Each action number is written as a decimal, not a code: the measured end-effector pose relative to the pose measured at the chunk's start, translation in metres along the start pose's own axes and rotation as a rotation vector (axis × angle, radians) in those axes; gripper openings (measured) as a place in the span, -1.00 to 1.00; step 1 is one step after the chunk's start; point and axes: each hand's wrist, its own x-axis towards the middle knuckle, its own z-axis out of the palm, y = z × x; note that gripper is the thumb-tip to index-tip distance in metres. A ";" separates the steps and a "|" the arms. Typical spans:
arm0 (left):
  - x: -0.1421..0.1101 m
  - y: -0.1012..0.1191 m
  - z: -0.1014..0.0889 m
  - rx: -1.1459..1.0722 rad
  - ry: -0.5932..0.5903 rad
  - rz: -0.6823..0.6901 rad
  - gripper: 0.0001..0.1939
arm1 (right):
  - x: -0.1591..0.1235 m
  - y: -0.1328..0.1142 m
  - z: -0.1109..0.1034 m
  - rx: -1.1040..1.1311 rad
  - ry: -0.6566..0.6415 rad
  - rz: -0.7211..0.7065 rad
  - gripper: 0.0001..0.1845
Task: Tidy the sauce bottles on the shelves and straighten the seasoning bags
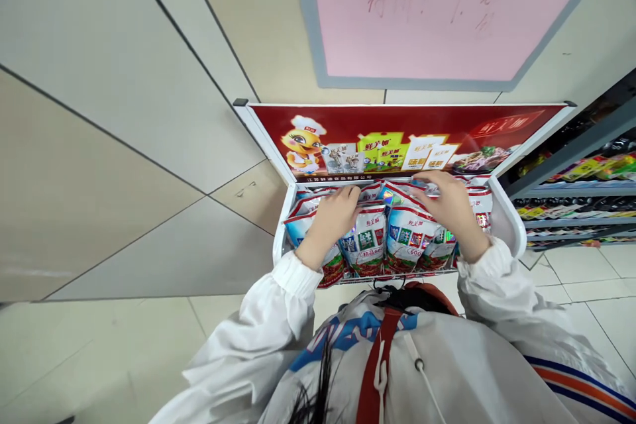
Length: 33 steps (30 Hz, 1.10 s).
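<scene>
Several glossy white, blue and red seasoning bags point(365, 238) stand upright in rows in a white-sided display rack point(511, 225). My left hand point(335, 218) reaches over the bags on the left. Its fingers are bent together and closed at the top edge of a bag, with the fingertips partly hidden. Above the bags on the right is my right hand point(447, 205), thumb and fingers apart. Its thumb is close to the top of a bag near the middle, and whether they touch I cannot tell.
Behind the bags rises a red printed header board point(387, 146) with a cartoon chick. A pink handwritten sign point(422, 26) in a grey frame is above it. Shelves of packaged goods point(576, 172) stand at the right. A tiled wall point(99, 112) runs along the left.
</scene>
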 end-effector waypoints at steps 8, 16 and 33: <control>0.040 0.045 -0.005 -0.068 0.116 0.376 -0.63 | -0.028 0.036 -0.026 -0.098 -0.357 0.194 -0.89; 0.065 0.052 -0.008 0.085 -0.057 0.339 -0.77 | -0.010 0.051 -0.007 0.146 -0.465 0.153 -0.78; -0.038 -0.041 -0.042 -0.419 0.424 -0.099 -0.67 | -0.009 -0.030 -0.013 -0.114 0.091 -0.218 -0.74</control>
